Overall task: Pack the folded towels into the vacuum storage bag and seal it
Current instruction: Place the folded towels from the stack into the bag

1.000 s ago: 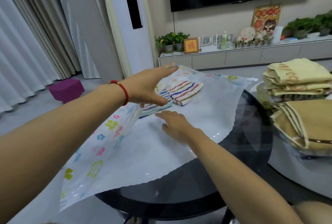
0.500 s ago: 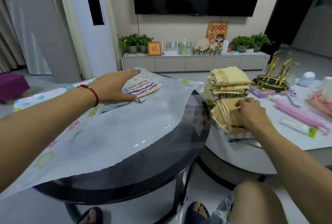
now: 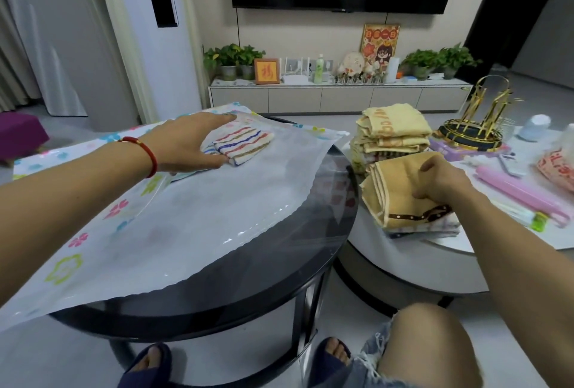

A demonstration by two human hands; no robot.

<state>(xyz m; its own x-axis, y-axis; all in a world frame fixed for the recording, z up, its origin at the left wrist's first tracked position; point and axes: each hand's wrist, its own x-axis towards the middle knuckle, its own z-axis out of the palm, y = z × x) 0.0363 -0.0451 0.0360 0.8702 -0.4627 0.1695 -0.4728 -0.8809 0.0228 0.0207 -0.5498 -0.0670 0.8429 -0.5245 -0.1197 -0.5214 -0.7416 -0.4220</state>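
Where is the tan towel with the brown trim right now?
In the head view, the tan towel lies right of centre atop a pile on the white table, just in front of the yellow towel stack, with the right hand gripping it.

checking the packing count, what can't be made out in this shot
- Head view: the left hand covers part of the striped towel, so what lies under it is hidden.
- The right hand hides its fingertips in the brown towel; towels below cannot be counted.
- The vacuum bag runs off the left edge.
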